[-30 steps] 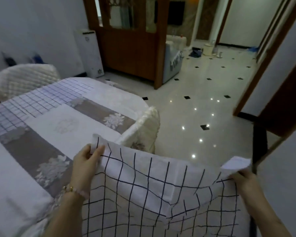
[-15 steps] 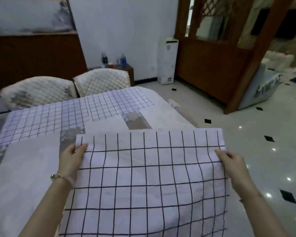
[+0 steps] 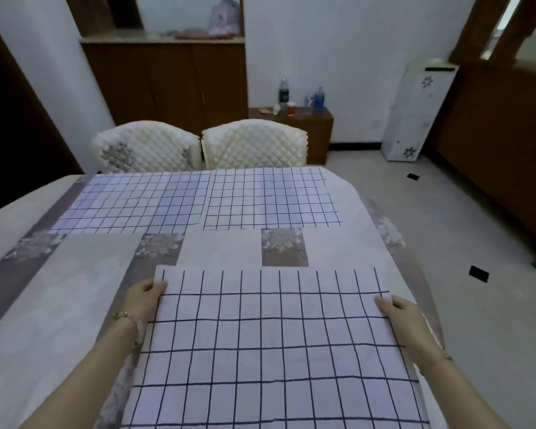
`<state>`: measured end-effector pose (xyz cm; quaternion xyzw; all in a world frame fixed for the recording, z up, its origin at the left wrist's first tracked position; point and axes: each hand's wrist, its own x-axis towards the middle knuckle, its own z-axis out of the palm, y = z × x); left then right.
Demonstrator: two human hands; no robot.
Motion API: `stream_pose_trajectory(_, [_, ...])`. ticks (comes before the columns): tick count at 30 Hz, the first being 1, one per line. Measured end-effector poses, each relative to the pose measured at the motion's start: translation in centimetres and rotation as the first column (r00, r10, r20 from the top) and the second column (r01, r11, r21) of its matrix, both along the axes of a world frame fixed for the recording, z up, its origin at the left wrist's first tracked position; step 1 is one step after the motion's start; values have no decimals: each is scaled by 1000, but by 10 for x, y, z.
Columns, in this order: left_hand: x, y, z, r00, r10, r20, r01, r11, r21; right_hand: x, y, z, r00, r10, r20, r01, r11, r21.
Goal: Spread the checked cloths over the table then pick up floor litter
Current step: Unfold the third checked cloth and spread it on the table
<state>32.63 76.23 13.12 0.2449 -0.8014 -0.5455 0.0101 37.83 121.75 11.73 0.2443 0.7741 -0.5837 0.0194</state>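
A white cloth with large dark checks (image 3: pixel 273 345) lies stretched over the near right part of the table (image 3: pixel 53 305). My left hand (image 3: pixel 144 300) pinches its far left corner. My right hand (image 3: pixel 404 317) grips its far right edge. Two cloths with small checks lie flat side by side at the table's far edge, one on the left (image 3: pixel 130 201) and one on the right (image 3: pixel 270 198). The table wears a pale cover with grey floral bands. No floor litter shows in this view.
Two quilted white chairs (image 3: pixel 146 148) (image 3: pixel 254 144) stand behind the table. A low wooden stand (image 3: pixel 317 131) with bottles sits by the wall, a white floral cabinet (image 3: pixel 415 109) to its right. Tiled floor (image 3: pixel 477 274) runs along the table's right side.
The large-checked cloth went from hanging slack in the air to lying spread on the table. Both hands moved forward with it. The view swung left from the hallway to the table.
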Motion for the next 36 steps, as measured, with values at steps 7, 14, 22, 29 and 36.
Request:
stream_pose_trajectory(7, [-33, 9, -27, 991, 44, 129, -35, 997, -69, -58, 11, -43, 993, 68, 100, -69, 998, 10])
stream_pose_trajectory(14, [-66, 11, -45, 988, 93, 125, -81, 992, -94, -96, 16, -74, 987, 29, 156, -46, 993, 108])
stream_pose_trajectory(22, [-35, 5, -66, 983, 79, 164, -70, 996, -58, -65, 2, -51, 993, -48, 105, 33, 989, 147])
stream_pose_trajectory(29, [74, -11, -71, 974, -3, 225, -17, 996, 86, 30, 2, -49, 979, -22, 204, -18, 981, 193])
stream_pose_trajectory(36, [120, -11, -69, 970, -96, 224, 84, 995, 61, 73, 1, -61, 975, -60, 215, 13, 977, 212])
